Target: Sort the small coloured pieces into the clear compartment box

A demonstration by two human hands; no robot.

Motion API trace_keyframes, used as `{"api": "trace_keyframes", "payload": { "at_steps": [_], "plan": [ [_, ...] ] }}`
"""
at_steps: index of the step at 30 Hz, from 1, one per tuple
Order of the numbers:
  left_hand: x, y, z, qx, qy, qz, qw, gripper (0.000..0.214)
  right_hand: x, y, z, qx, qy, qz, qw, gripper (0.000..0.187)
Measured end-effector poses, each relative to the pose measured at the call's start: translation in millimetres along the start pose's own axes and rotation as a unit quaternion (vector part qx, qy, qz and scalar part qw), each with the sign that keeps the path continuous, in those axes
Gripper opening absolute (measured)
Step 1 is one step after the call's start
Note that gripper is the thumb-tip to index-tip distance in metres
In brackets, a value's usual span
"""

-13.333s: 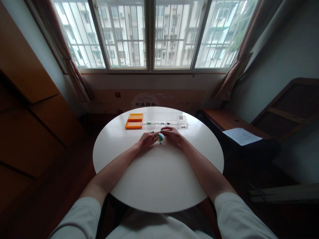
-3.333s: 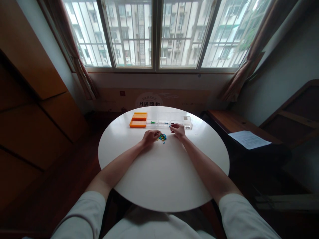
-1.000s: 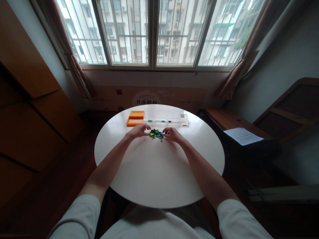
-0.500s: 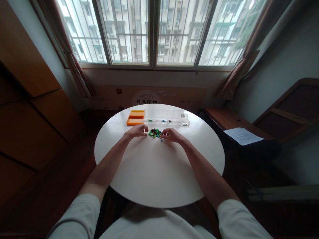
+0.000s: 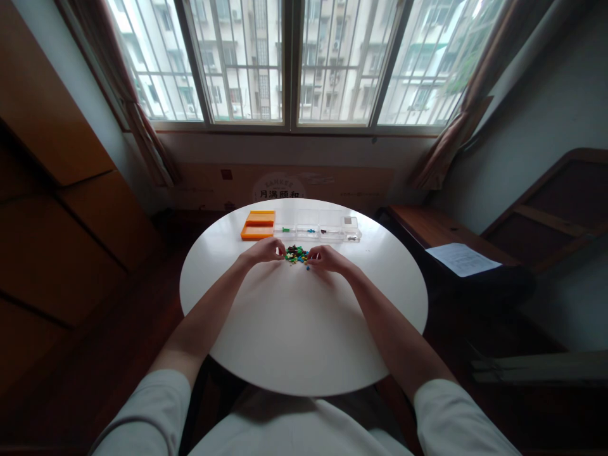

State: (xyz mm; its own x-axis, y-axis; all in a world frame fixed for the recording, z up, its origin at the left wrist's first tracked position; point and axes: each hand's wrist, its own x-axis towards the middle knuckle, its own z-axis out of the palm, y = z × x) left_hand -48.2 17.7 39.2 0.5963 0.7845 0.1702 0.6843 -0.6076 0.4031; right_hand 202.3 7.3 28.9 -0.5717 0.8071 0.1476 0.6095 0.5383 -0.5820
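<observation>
A small pile of mixed building bricks, mainly green, dark brown, blue and yellow, lies on the white round table. At the pile's left edge is my left hand, fingers curled and tips close together against the bricks. My right hand pinches at the right edge, thumb and fingers bent inward. Whatever either hand holds is too small to make out. One blue brick sits just in front of the pile, near my right fingertips.
Behind the pile stand an orange box with its lid open and a row of clear boxes holding green, blue, dark and pale pieces. Right of the table, a bench carries a paper sheet. A barred window is ahead.
My left hand has moved slightly right to the pile's edge, and its fingers have drawn together. My right hand has hardly moved.
</observation>
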Motion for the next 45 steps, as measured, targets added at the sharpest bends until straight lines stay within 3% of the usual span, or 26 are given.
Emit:
{"api": "trace_keyframes", "payload": {
  "at_steps": [11,27,45],
  "plan": [
    [-0.3,-1.6,2.1,-0.017,-0.031,0.009,0.999,0.022,0.2,0.5,2.3,-0.003,0.004,0.006,1.0,0.018],
    [0.8,-0.7,2.8,0.008,-0.007,0.009,1.0,0.016,-0.6,-3.1,1.1,-0.006,0.003,0.006,1.0,0.018],
    [3.2,-5.0,7.2,0.002,-0.023,0.005,1.0,0.02,1.4,-1.1,3.1,-0.005,0.005,-0.001,1.0,0.017]
  ]
}}
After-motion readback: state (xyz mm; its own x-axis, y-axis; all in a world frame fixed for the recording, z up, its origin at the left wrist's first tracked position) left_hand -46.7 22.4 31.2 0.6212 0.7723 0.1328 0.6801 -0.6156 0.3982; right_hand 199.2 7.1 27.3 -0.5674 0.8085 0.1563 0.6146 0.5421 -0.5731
